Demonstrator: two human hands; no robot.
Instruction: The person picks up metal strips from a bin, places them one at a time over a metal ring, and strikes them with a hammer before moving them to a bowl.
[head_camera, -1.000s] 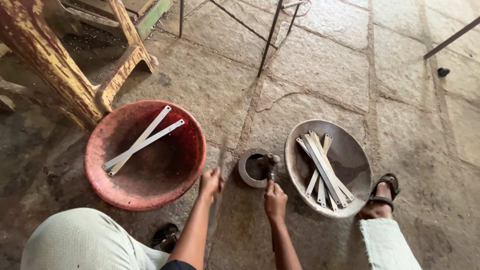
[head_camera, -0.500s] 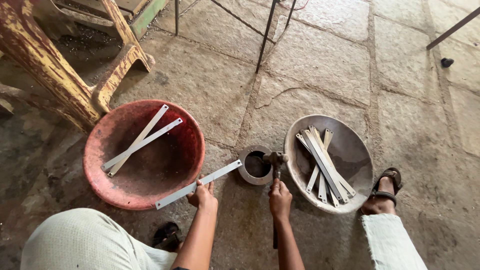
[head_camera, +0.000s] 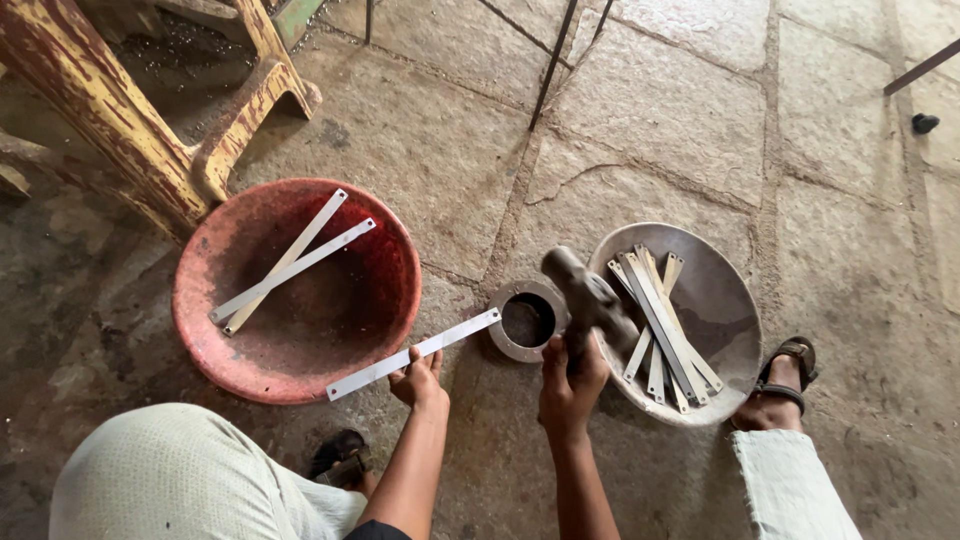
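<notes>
On the stone floor (head_camera: 650, 110) between your knees: your left hand (head_camera: 420, 378), fingers pinched on a flat metal strip (head_camera: 413, 354), holds it across the red basin's rim (head_camera: 205, 345). Right hand (head_camera: 572, 385) fingers wrapped around a hammer (head_camera: 590, 300) raised above the metal ring (head_camera: 527, 320).

Worn yellow wooden stand (head_camera: 130, 130) occupies upper left of the stone-slab floor (head_camera: 680, 110). Thin dark rods (head_camera: 552, 62) lean above. Small black object (head_camera: 925, 123) lies far right.
</notes>
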